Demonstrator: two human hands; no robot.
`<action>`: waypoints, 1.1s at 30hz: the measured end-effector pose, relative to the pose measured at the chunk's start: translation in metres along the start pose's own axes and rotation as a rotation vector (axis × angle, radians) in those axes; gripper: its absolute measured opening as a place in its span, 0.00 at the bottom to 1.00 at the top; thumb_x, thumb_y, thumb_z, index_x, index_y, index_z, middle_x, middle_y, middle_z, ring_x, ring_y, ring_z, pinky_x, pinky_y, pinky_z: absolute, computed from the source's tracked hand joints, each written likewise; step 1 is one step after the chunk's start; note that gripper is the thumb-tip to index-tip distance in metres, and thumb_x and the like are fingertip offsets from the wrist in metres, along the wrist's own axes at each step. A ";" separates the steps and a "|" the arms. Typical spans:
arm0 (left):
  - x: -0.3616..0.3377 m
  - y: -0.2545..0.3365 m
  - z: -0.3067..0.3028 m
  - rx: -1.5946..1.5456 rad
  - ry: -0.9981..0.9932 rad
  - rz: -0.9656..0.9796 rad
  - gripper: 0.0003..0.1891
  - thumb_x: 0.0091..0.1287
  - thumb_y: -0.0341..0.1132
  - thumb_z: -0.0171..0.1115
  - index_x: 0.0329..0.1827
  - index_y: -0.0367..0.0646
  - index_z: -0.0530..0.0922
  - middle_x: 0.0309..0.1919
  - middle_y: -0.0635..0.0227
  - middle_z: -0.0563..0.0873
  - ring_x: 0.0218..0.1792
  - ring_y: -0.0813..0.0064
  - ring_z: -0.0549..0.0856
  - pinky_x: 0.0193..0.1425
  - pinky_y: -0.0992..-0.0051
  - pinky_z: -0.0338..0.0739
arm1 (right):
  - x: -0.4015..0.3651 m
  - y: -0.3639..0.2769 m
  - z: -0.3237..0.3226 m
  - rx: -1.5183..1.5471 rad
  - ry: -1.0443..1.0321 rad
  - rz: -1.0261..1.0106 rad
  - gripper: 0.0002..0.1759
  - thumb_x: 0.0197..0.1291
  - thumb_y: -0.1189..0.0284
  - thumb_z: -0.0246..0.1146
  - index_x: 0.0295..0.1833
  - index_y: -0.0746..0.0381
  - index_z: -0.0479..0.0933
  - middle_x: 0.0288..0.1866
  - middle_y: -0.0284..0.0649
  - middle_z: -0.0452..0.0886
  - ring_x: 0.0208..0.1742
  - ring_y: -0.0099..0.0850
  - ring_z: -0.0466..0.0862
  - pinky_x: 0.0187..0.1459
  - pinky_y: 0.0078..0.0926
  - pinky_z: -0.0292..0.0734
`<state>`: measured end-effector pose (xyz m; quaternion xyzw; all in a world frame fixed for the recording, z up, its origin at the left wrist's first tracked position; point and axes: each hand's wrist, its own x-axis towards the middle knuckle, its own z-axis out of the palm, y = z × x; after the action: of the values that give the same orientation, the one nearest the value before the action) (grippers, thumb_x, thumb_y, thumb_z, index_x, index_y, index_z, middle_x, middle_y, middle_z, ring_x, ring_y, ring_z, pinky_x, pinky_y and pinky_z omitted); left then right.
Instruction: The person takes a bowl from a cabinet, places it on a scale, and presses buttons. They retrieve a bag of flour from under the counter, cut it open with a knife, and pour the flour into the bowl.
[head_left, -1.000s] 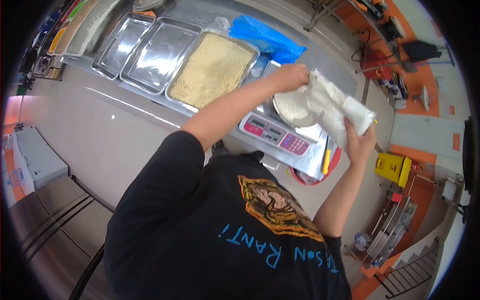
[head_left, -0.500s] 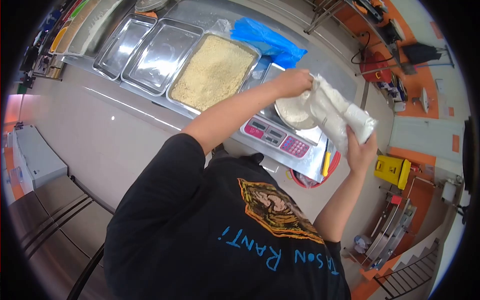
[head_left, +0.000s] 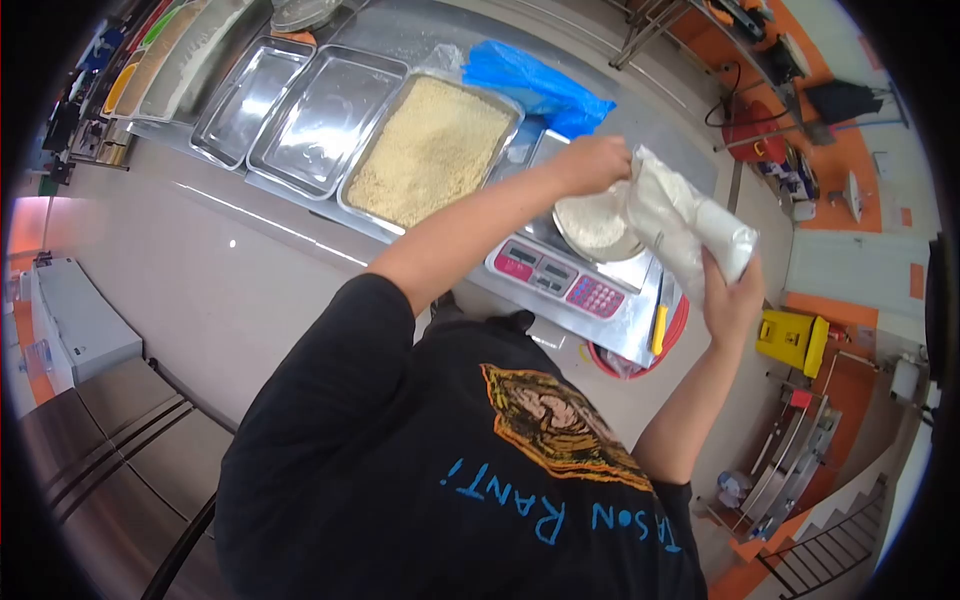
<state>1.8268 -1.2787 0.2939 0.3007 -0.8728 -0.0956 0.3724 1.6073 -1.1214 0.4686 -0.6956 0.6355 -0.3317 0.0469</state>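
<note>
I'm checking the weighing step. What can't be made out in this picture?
Head view, the only one:
Scale display: too small to read.
Bag mouth: hidden by the left hand that grips it, so any flow of powder cannot be told.
Bowl: right rim covered by the bag.
Right hand: fingertips hidden behind the bag.
Containers at top left: cut off by the lens edge.

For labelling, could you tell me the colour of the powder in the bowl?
White powder, clearest in the head view.

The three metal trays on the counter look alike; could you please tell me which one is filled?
The tray nearest the scale, heaped with pale crumbs; the middle tray and the far-left tray show bare metal.
</note>
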 end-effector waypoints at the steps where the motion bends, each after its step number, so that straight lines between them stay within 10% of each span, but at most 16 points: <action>1: 0.005 -0.008 -0.002 0.009 0.014 -0.017 0.07 0.64 0.36 0.64 0.35 0.51 0.90 0.38 0.75 0.88 0.48 0.66 0.84 0.49 0.66 0.83 | 0.007 0.001 0.002 0.036 -0.029 0.029 0.24 0.61 0.71 0.74 0.62 0.66 0.79 0.51 0.50 0.89 0.54 0.43 0.90 0.57 0.36 0.80; 33: 0.006 -0.020 0.001 -0.014 -0.065 -0.095 0.07 0.64 0.37 0.65 0.39 0.51 0.91 0.39 0.74 0.90 0.47 0.62 0.83 0.52 0.62 0.81 | 0.018 -0.001 0.017 0.019 -0.037 0.025 0.23 0.61 0.72 0.73 0.61 0.66 0.78 0.50 0.49 0.89 0.52 0.39 0.89 0.55 0.34 0.80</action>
<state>1.8318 -1.2982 0.2889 0.3360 -0.8685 -0.1288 0.3410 1.6161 -1.1432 0.4631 -0.6930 0.6401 -0.3243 0.0694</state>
